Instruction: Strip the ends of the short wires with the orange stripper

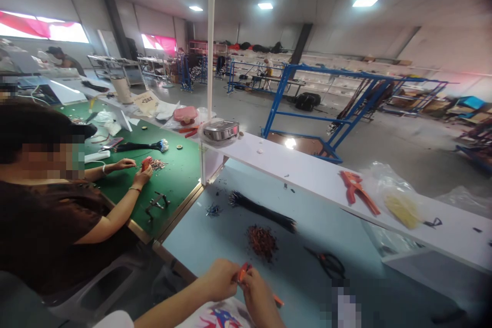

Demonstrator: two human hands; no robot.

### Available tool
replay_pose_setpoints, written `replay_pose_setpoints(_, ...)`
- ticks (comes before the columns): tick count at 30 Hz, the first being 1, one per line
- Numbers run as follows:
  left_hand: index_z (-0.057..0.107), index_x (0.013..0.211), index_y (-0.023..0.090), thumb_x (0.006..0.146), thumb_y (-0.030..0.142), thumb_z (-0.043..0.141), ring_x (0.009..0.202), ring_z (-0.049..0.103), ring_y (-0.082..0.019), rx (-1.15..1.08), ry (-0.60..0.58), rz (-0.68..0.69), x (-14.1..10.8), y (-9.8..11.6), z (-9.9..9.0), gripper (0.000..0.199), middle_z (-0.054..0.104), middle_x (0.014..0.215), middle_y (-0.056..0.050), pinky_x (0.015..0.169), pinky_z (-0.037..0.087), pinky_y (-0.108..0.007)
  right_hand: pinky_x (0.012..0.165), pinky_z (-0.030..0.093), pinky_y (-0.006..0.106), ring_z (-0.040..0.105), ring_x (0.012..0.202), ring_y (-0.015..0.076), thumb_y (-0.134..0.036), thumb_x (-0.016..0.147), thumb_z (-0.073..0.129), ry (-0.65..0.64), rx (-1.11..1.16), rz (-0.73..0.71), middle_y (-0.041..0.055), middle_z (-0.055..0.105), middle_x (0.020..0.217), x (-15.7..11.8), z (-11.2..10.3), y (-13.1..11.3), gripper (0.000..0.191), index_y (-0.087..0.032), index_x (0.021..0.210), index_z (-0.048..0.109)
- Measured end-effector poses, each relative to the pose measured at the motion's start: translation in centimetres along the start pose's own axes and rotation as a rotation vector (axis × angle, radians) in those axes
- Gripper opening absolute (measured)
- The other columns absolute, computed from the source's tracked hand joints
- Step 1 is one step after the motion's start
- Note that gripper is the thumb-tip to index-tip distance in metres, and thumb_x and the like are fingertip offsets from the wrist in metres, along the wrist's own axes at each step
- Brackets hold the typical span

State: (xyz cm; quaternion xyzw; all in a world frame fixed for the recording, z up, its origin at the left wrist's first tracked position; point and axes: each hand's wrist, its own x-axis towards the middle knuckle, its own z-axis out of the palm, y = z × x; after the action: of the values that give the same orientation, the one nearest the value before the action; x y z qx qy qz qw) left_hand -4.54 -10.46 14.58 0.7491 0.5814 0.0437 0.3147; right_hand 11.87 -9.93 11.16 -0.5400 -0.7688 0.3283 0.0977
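Observation:
Low in the head view, a small red-orange hand tool (244,271) sits between my two hands, an orange handle end showing beneath my right wrist. My right hand (258,289) is closed around this tool. My left hand (222,279) has its fingers pinched at the tool's head; whatever small piece they hold is hidden. Just beyond lies a pile of small reddish-brown pieces (262,242) on the light blue table (200,236). Behind the pile rests a bundle of black wires (265,210). Black-handled scissors (330,264) lie right of the pile.
A white shelf (307,164) runs behind the table, bearing a metal box (221,130), red pliers (358,192) and a plastic bag with yellow pieces (402,209). At left, a person (38,215) works at a green table (177,174). Small blue parts (213,209) lie near the table's left side.

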Motion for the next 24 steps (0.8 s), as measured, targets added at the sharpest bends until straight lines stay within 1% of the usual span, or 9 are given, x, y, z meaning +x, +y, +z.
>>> replay_pose_setpoints(2,0.064,0.076,0.021,0.068,0.019,0.047,0.071,0.060,-0.020,0.013,0.010,-0.009,0.1,-0.2,0.0,0.019,0.067,0.075,-0.004,0.059,0.036,-0.027,0.082,0.047,0.034,0.063,0.090,0.0256,-0.020,0.078,0.040,0.007,-0.034,-0.003,0.0099,0.063,0.094,0.2,0.4,1.5,0.031,-0.022,0.086,0.069)
replay_pose_setpoints(5,0.064,0.078,0.020,0.069,0.018,0.047,0.069,0.058,-0.017,0.020,0.026,-0.012,0.3,-0.6,0.1,0.019,0.067,0.075,-0.003,0.059,0.035,-0.026,0.091,0.043,0.042,0.059,0.103,0.0319,-0.024,0.072,0.047,0.119,-0.102,0.114,0.0159,0.060,0.107,0.0,1.4,4.6,0.039,-0.018,0.107,0.063)
replay_pose_setpoints(8,0.064,0.077,0.019,0.070,0.017,0.048,0.068,0.057,-0.017,0.019,0.041,-0.015,0.4,-0.7,0.4,0.018,0.066,0.075,-0.003,0.058,0.033,-0.026,0.099,0.035,0.049,0.047,0.118,0.0411,-0.032,0.060,0.058,0.216,-0.161,0.239,0.0179,0.053,0.120,-0.7,3.0,8.0,0.051,-0.025,0.110,0.059)
replay_pose_setpoints(10,0.064,0.077,0.019,0.070,0.017,0.048,0.069,0.057,-0.017,0.022,0.039,-0.016,0.4,-0.7,0.6,0.017,0.066,0.074,-0.003,0.057,0.032,-0.025,0.099,0.033,0.052,0.042,0.122,0.0443,-0.038,0.054,0.060,0.230,-0.188,0.342,0.0161,0.052,0.122,-1.4,4.3,9.8,0.054,-0.032,0.107,0.057)
replay_pose_setpoints(12,0.063,0.076,0.019,0.070,0.017,0.048,0.070,0.058,-0.017,0.026,0.035,-0.008,0.4,-0.7,0.7,0.016,0.066,0.074,-0.003,0.057,0.031,-0.025,0.098,0.032,0.055,0.041,0.122,0.0452,-0.041,0.050,0.058,0.216,-0.202,0.418,0.0141,0.053,0.121,-2.1,5.2,10.9,0.055,-0.036,0.105,0.055)
replay_pose_setpoints(15,0.062,0.075,0.020,0.069,0.017,0.048,0.070,0.058,-0.016,0.035,0.028,0.013,0.5,-0.6,0.7,0.015,0.065,0.074,-0.002,0.057,0.031,-0.025,0.097,0.032,0.054,0.042,0.122,0.0436,-0.039,0.051,0.055,0.205,-0.214,0.433,0.0129,0.053,0.121,-2.6,5.6,11.2,0.052,-0.038,0.102,0.054)
replay_pose_setpoints(19,0.062,0.076,0.020,0.070,0.018,0.048,0.070,0.057,-0.016,0.040,0.022,0.018,0.4,-0.6,0.6,0.016,0.066,0.074,-0.002,0.058,0.032,-0.024,0.097,0.033,0.052,0.046,0.119,0.0428,-0.037,0.055,0.050,0.184,-0.257,0.396,0.0138,0.055,0.117,-2.7,4.7,10.6,0.047,-0.037,0.103,0.054)
replay_pose_setpoints(21,0.062,0.078,0.020,0.069,0.018,0.049,0.070,0.058,-0.016,0.043,0.020,0.018,0.3,-0.6,0.5,0.016,0.066,0.075,-0.001,0.059,0.033,-0.024,0.094,0.034,0.056,0.046,0.117,0.0435,-0.039,0.056,0.049,0.157,-0.290,0.398,0.0135,0.056,0.115,-2.6,4.5,10.4,0.047,-0.037,0.103,0.054)
replay_pose_setpoints(24,0.062,0.079,0.021,0.069,0.019,0.050,0.071,0.058,-0.017,0.031,0.014,0.015,-0.2,-0.8,0.5,0.016,0.066,0.076,-0.001,0.060,0.035,-0.025,0.095,0.030,0.060,0.044,0.119,0.0441,-0.039,0.056,0.049,0.142,-0.344,0.380,0.0084,0.056,0.116,-2.4,4.5,10.3,0.047,-0.041,0.103,0.053)
